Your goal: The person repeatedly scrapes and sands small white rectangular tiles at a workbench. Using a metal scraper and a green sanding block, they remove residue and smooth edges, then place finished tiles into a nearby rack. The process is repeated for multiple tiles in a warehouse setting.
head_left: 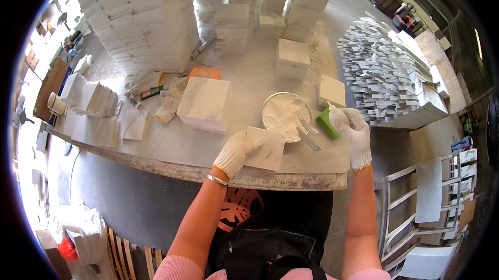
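Your white-gloved left hand (235, 152) grasps the square white marble tile (266, 150) near the pale counter (317, 161)'s front edge; your white-gloved right hand (354, 130) grips the rectangular green block (326, 123) at 2 o'clock from it. Setup appears underway; contact calls for steady support.

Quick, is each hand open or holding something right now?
Left hand: closed, holding a white tile by its edge.
Right hand: fingers curled by the green block; whether it grips it cannot be told.
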`<state>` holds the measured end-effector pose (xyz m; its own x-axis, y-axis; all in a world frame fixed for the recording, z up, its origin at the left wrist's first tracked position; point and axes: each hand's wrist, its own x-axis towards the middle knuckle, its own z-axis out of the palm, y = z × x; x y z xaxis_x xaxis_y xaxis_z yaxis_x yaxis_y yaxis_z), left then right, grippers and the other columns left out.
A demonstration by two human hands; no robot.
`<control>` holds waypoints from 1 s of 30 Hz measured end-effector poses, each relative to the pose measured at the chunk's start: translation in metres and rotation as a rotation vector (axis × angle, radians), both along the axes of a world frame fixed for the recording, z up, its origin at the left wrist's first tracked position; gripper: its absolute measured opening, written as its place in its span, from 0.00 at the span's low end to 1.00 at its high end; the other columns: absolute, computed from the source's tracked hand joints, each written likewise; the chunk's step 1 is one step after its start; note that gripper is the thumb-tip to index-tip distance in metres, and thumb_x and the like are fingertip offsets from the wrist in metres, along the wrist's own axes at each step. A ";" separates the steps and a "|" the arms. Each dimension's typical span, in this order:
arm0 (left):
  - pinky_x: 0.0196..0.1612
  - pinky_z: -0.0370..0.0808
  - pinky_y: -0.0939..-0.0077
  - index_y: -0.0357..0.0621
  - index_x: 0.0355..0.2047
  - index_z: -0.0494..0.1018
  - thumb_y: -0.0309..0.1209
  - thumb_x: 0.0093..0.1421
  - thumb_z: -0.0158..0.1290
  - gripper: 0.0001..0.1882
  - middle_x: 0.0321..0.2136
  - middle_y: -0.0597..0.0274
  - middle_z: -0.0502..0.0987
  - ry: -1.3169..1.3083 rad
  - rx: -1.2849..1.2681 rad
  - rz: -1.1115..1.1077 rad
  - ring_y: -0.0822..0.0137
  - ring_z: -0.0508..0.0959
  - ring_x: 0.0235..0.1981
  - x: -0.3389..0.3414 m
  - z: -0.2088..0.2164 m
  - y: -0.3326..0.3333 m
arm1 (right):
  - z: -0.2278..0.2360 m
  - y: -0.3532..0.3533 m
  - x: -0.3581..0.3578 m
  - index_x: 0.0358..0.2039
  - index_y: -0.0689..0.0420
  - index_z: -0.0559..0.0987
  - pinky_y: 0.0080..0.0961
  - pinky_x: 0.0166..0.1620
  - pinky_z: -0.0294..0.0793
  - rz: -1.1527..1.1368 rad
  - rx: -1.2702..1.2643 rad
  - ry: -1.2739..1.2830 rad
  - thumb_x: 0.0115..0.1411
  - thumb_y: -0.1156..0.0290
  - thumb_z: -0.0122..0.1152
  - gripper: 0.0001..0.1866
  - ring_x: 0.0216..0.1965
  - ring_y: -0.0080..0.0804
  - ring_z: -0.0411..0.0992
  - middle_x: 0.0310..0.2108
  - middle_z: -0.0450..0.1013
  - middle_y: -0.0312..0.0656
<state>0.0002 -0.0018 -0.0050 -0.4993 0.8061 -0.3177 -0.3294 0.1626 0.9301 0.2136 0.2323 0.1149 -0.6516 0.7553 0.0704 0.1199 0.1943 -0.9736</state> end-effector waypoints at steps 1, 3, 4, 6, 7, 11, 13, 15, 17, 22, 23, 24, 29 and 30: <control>0.42 0.78 0.74 0.34 0.47 0.79 0.36 0.63 0.61 0.17 0.39 0.61 0.83 -0.033 0.005 0.010 0.73 0.78 0.37 -0.001 -0.001 0.000 | 0.001 0.006 0.001 0.48 0.62 0.82 0.24 0.51 0.75 -0.036 0.015 0.015 0.58 0.72 0.72 0.18 0.49 0.25 0.74 0.46 0.75 0.35; 0.45 0.79 0.72 0.34 0.50 0.76 0.30 0.63 0.61 0.18 0.42 0.60 0.82 -0.085 0.023 -0.013 0.70 0.79 0.40 -0.002 0.006 0.000 | -0.003 0.024 0.003 0.49 0.62 0.82 0.23 0.49 0.75 -0.098 0.033 0.074 0.57 0.71 0.73 0.19 0.49 0.25 0.74 0.46 0.75 0.34; 0.46 0.79 0.72 0.33 0.52 0.75 0.28 0.63 0.60 0.18 0.44 0.59 0.81 -0.112 0.026 -0.022 0.69 0.80 0.41 -0.001 0.009 0.000 | -0.009 0.033 0.004 0.49 0.62 0.82 0.23 0.49 0.75 -0.096 0.021 0.069 0.58 0.70 0.73 0.19 0.48 0.25 0.74 0.46 0.76 0.34; 0.44 0.78 0.74 0.33 0.49 0.77 0.30 0.64 0.60 0.17 0.42 0.60 0.82 -0.145 0.077 0.001 0.71 0.80 0.40 0.003 0.007 0.001 | -0.016 0.046 0.000 0.48 0.61 0.82 0.23 0.49 0.75 -0.083 -0.011 0.060 0.58 0.69 0.73 0.19 0.47 0.25 0.75 0.45 0.77 0.34; 0.43 0.78 0.75 0.33 0.48 0.77 0.32 0.64 0.60 0.16 0.41 0.60 0.83 -0.161 0.100 0.017 0.72 0.80 0.39 0.003 0.007 0.001 | -0.020 0.047 -0.003 0.48 0.61 0.82 0.24 0.49 0.75 -0.088 0.020 0.013 0.57 0.68 0.73 0.20 0.46 0.25 0.76 0.44 0.78 0.34; 0.46 0.78 0.74 0.32 0.50 0.76 0.29 0.64 0.59 0.16 0.42 0.60 0.82 -0.215 0.115 0.025 0.71 0.80 0.41 0.003 0.014 0.001 | -0.041 0.051 -0.022 0.47 0.61 0.82 0.27 0.49 0.76 -0.133 0.197 -0.180 0.55 0.65 0.74 0.21 0.44 0.29 0.78 0.41 0.80 0.38; 0.47 0.79 0.73 0.32 0.51 0.76 0.28 0.65 0.59 0.16 0.43 0.60 0.82 -0.240 0.129 0.046 0.71 0.80 0.41 0.004 0.016 -0.003 | -0.045 0.049 -0.034 0.46 0.60 0.82 0.29 0.49 0.76 -0.149 0.290 -0.284 0.54 0.63 0.73 0.21 0.44 0.33 0.78 0.40 0.81 0.42; 0.49 0.79 0.71 0.32 0.53 0.74 0.26 0.64 0.59 0.18 0.45 0.58 0.81 -0.275 0.140 0.041 0.68 0.80 0.44 0.001 0.012 -0.003 | -0.044 0.045 -0.045 0.45 0.59 0.82 0.30 0.49 0.76 -0.150 0.369 -0.394 0.53 0.62 0.71 0.21 0.44 0.37 0.79 0.39 0.81 0.46; 0.49 0.79 0.70 0.32 0.54 0.74 0.26 0.64 0.59 0.19 0.45 0.57 0.81 -0.283 0.149 0.051 0.68 0.80 0.45 0.000 0.007 -0.005 | -0.046 0.043 -0.053 0.44 0.57 0.83 0.32 0.48 0.76 -0.115 0.463 -0.532 0.53 0.61 0.70 0.19 0.44 0.41 0.79 0.38 0.81 0.48; 0.47 0.79 0.72 0.32 0.52 0.74 0.28 0.65 0.59 0.17 0.45 0.58 0.81 -0.304 0.128 0.049 0.69 0.80 0.43 0.002 0.009 -0.003 | -0.051 0.043 -0.057 0.43 0.52 0.83 0.37 0.47 0.76 -0.085 0.714 -0.692 0.51 0.61 0.68 0.18 0.42 0.46 0.78 0.37 0.81 0.47; 0.48 0.79 0.71 0.32 0.52 0.74 0.28 0.65 0.59 0.17 0.44 0.58 0.81 -0.310 0.127 0.050 0.68 0.81 0.43 0.003 0.008 -0.002 | -0.056 0.047 -0.055 0.44 0.50 0.83 0.37 0.47 0.76 -0.084 0.753 -0.701 0.50 0.61 0.68 0.19 0.42 0.46 0.77 0.37 0.81 0.46; 0.48 0.79 0.71 0.32 0.51 0.75 0.27 0.65 0.59 0.17 0.44 0.58 0.81 -0.311 0.129 0.054 0.68 0.81 0.43 0.001 0.008 -0.002 | -0.054 0.047 -0.056 0.44 0.49 0.83 0.37 0.46 0.76 -0.082 0.797 -0.704 0.49 0.61 0.68 0.20 0.43 0.47 0.77 0.38 0.81 0.44; 0.48 0.80 0.70 0.32 0.51 0.75 0.26 0.64 0.59 0.17 0.44 0.57 0.81 -0.369 0.160 0.075 0.65 0.82 0.43 0.003 0.015 0.001 | -0.037 0.039 -0.049 0.47 0.49 0.83 0.39 0.50 0.75 -0.104 0.793 -0.718 0.51 0.66 0.68 0.20 0.46 0.46 0.77 0.41 0.81 0.44; 0.48 0.80 0.70 0.32 0.51 0.75 0.26 0.64 0.59 0.17 0.44 0.57 0.81 -0.367 0.166 0.082 0.65 0.82 0.43 0.002 0.015 0.000 | -0.034 0.036 -0.047 0.47 0.49 0.83 0.40 0.50 0.75 -0.108 0.793 -0.686 0.51 0.67 0.68 0.20 0.46 0.46 0.77 0.41 0.81 0.45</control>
